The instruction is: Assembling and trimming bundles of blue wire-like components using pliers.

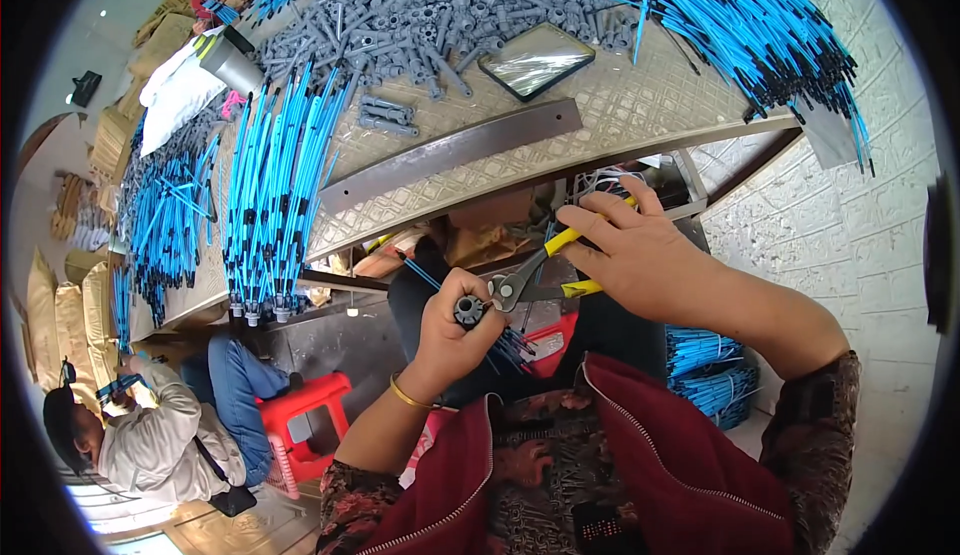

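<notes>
Sitting at a wide patterned surface (625,115), piled at the back with a heap of grey plastic parts (430,15) and loaded at left and far right with blue rods (285,170) tipped in black. Sharing the room with a co-worker (165,440) near a red stool (302,405), off at lower left. Facing a dark metal bar (450,157) laid along the near edge, with a dark-rimmed glossy plate (540,61) behind. Working off the surface, above the lap: holding yellow-handled pliers (520,280) in the right hand (635,255), with fingers bent over the upper handle and both handles spread apart; gripping a round ribbed grey piece (467,309) in the left hand (445,345), curled into a fist. Holding that piece below and left of the right hand, close beside the pliers' jaws; cannot tell if touching
</notes>
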`<state>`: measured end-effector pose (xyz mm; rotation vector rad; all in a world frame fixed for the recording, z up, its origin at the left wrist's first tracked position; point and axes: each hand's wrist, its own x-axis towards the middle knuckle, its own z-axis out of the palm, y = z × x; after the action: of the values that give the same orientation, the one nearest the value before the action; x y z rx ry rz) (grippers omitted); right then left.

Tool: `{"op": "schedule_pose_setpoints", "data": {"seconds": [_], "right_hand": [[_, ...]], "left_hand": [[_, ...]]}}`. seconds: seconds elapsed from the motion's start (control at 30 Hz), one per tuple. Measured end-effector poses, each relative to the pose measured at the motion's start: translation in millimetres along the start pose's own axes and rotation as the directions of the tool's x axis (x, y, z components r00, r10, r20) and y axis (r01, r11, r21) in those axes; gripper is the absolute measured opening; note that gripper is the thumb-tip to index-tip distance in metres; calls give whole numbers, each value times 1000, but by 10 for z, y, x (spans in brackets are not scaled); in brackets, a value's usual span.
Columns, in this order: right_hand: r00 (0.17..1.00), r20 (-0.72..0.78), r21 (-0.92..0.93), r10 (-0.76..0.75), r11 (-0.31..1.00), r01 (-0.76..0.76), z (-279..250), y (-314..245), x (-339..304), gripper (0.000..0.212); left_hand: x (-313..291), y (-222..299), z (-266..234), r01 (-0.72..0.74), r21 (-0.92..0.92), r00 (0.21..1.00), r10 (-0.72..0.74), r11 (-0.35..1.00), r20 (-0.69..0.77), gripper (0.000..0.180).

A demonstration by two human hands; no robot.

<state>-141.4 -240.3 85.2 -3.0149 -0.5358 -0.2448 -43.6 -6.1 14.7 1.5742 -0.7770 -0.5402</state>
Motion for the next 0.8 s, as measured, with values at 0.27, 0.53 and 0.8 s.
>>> {"op": "schedule_pose_setpoints", "data": {"seconds": [0.27, 0.53, 0.8], "right_hand": [[998, 31, 17, -56, 998, 55, -13, 24, 37, 27], [908, 405, 173, -104, 984, 35, -202, 176, 109, 27], [545, 687, 660, -481, 100, -744, 328, 240, -3, 40]], "left_hand": [[-3, -38, -16, 12, 72, 1000, -13, 997, 21, 19], [2, 12, -54, -3, 57, 997, -1, 998, 82, 28], [-131, 89, -76, 14, -149, 999, -7, 989, 48, 40]]}}
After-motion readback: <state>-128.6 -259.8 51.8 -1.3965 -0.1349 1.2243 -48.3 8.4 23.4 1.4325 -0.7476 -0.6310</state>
